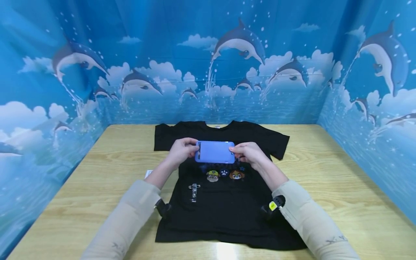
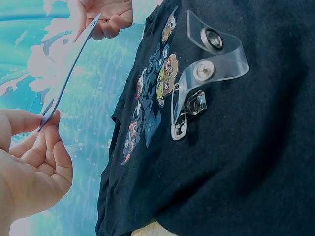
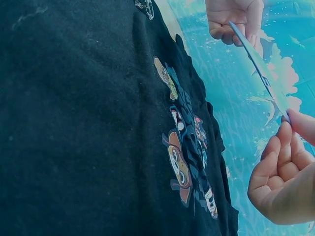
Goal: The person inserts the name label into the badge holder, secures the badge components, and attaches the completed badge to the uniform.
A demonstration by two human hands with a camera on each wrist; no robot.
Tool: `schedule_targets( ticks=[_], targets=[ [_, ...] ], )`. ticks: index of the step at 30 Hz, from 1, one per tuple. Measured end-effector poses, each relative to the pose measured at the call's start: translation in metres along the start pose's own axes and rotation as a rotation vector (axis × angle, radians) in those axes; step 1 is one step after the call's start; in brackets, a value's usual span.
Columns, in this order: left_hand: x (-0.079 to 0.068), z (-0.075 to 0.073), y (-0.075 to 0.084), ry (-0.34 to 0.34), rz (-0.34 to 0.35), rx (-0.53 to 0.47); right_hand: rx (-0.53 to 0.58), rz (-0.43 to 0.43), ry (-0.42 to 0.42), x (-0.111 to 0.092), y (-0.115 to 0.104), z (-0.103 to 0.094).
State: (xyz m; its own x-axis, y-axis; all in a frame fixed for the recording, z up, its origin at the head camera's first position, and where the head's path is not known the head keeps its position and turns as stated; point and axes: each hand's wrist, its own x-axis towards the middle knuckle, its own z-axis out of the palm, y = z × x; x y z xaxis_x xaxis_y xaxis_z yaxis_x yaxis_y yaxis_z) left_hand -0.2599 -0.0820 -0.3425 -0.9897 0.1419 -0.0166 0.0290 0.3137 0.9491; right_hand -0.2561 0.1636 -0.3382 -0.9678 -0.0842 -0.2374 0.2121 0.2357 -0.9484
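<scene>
A flat blue badge holder [image 1: 214, 152] with rounded corners and a slot at one end is held up over the black T-shirt [image 1: 221, 216]. My left hand [image 1: 182, 151] pinches its left end between thumb and fingers. At the opposite end, my right hand [image 1: 251, 153] pinches it the same way. Seen edge-on, the badge holder [image 2: 74, 69] looks thin in the left wrist view. Lying on the shirt below my left hand is a badge clip [image 1: 194, 192]; its clear strap [image 2: 231, 66] with snap buttons, metal clip and safety pin show in the left wrist view.
Cartoon dog faces [image 1: 212, 176] are printed on the shirt, which lies spread on a wood-grain table [image 1: 325, 173]. A small white item [image 1: 148, 173] is partly hidden by my left forearm. A blue dolphin curtain [image 1: 201, 72] surrounds the table's back and sides.
</scene>
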Motion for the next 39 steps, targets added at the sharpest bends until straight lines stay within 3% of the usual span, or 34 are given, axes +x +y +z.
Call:
schedule_targets(
  ticks=[14, 21, 39],
  targets=[
    [-0.0002, 0.001, 0.0009, 0.008, -0.014, 0.011, -0.055, -0.001, -0.004, 0.0016, -0.0002, -0.0006],
    [-0.0011, 0.0001, 0.0002, 0.01, -0.022, 0.019, -0.015, 0.005, -0.008, 0.0021, 0.0018, 0.0004],
    [-0.0028, -0.0017, 0.0031, -0.014, -0.026, 0.029, -0.038, -0.061, 0.012, 0.0022, 0.0025, 0.0014]
  ],
)
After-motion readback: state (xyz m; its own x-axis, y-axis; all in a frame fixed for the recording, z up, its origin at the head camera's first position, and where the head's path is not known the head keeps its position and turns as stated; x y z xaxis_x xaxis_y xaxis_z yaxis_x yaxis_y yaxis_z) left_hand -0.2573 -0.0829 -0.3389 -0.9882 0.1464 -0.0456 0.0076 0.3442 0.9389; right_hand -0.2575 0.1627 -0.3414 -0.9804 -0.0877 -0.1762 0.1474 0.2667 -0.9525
